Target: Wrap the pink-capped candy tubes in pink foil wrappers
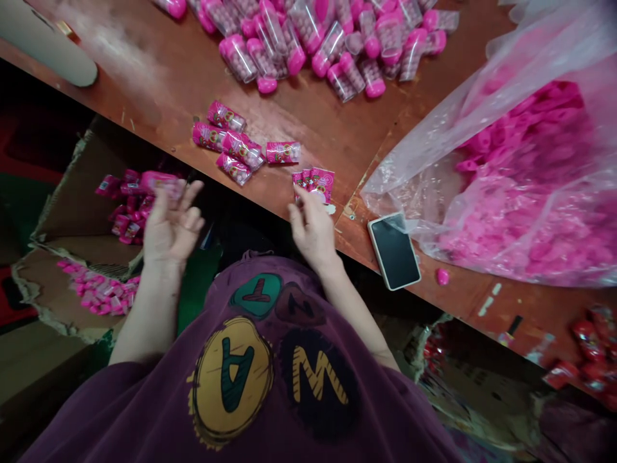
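Observation:
My left hand (172,228) is over the cardboard box at the table's edge, palm up with its fingers apart. A slightly blurred pink candy tube (162,182) is just beyond its fingertips; whether they touch cannot be made out. My right hand (314,230) is at the table's front edge, thumb and index finger apart. Its index fingertip touches a few small pink printed labels (322,182) lying on the table. Left of these lies a wrapped candy tube (283,152), with several more wrapped tubes (241,148) beside it.
Unwrapped pink-capped tubes (332,48) are heaped at the back. A clear bag (414,161) of pink plastic parts stands right, near a phone (395,251). A cardboard box (72,199) holds wrapped tubes below left. Red wrapped items (590,350) lie far right.

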Available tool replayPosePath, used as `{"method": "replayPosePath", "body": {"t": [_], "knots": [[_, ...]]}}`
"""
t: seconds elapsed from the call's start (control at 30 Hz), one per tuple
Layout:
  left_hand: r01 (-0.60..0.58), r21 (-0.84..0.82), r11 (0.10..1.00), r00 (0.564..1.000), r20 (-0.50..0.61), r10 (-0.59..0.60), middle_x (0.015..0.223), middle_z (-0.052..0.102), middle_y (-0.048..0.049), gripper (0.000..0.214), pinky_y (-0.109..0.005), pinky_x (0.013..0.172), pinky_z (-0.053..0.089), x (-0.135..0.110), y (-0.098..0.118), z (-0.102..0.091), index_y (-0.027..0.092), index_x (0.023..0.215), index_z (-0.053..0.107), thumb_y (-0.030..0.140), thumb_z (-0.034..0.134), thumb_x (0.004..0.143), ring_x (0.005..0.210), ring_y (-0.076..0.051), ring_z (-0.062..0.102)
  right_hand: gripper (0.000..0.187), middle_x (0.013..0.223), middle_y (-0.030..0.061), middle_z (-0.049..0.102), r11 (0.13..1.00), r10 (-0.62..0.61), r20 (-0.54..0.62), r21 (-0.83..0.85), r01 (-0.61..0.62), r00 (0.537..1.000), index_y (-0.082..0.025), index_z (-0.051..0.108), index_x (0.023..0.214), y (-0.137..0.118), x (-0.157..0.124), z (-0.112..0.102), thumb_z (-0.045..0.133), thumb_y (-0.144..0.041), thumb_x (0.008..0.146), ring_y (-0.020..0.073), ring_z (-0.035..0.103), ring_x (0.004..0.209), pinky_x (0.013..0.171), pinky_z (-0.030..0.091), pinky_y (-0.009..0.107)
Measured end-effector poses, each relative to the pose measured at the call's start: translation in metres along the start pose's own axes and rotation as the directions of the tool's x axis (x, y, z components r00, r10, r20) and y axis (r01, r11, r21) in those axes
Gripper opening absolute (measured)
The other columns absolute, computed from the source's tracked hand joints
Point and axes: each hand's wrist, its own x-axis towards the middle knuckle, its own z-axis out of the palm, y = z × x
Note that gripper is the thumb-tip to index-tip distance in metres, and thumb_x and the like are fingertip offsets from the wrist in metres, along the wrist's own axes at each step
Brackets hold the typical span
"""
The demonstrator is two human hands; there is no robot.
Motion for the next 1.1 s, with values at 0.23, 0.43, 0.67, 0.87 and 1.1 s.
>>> {"method": "replayPosePath", "body": {"t": [0.23,0.43,0.67,0.87,1.1], "knots": [[0.176,0.125,0.976,0.982,0.043,-0.183,0.088,0.082,-0.0068,0.044,-0.019,0.042,0.034,-0.005,-0.037,0.037,0.014,0.097,0.076,0.049,0.054,0.111,0.042,-0.003,0.044,0.049,0.157,0.0208,0.061,0.834,0.056,0.031,-0.551,-0.03,0.998,-0.017,0.063,0.152,0.035,0.01,-0.032,0.041,-0.024,0.109,0.0396,0.053,0.134,0.111,0.045,0.063],[0.093,0.35,0.932,0.914,0.341,-0.22,0.07,0.076,-0.0047,0.034,-0.02,0.037,0.021,-0.018,-0.095,0.128,0.012,0.086,0.074,0.044,0.083,0.092,0.035,-0.003,0.045,0.045,0.143,0.0202,0.07,0.844,0.037,-0.009,-0.535,-0.036,0.999,-0.016,0.075,0.136,0.037,0.009,-0.023,0.039,-0.025,0.111,0.0359,0.061,0.128,0.109,0.046,0.056],[0.086,0.471,0.878,0.886,0.367,-0.283,0.06,0.067,-0.0024,0.05,-0.023,0.037,0.013,-0.01,-0.108,0.138,0.013,0.072,0.068,0.056,0.083,0.09,0.033,-0.002,0.04,0.04,0.148,0.0142,0.065,0.936,-0.028,-0.147,-0.351,-0.026,0.989,-0.029,0.077,0.132,0.038,-0.008,-0.04,0.044,-0.03,0.109,0.0324,0.063,0.128,0.118,0.044,0.058],[-0.064,0.368,0.928,0.904,0.415,-0.102,0.043,0.043,0.0064,0.052,-0.022,0.045,0.017,-0.016,-0.105,0.144,0.017,0.058,0.055,0.049,0.087,0.083,0.04,-0.003,0.034,0.041,0.142,0.0147,0.065,0.984,0.035,-0.289,0.179,0.018,0.957,-0.026,0.064,0.142,0.027,-0.016,-0.044,0.053,-0.036,0.104,0.0262,0.067,0.127,0.117,0.052,0.051],[-0.019,0.337,0.941,0.907,0.401,-0.126,0.043,0.05,0.0026,0.052,-0.023,0.048,0.023,-0.021,-0.11,0.162,0.016,0.056,0.062,0.055,0.093,0.071,0.041,-0.005,0.038,0.034,0.109,0.004,0.074,0.781,0.291,-0.193,0.614,-0.116,0.937,-0.024,0.063,0.121,0.015,0.006,-0.042,0.072,-0.042,0.093,0.0169,0.071,0.096,0.095,0.059,0.035]]}}
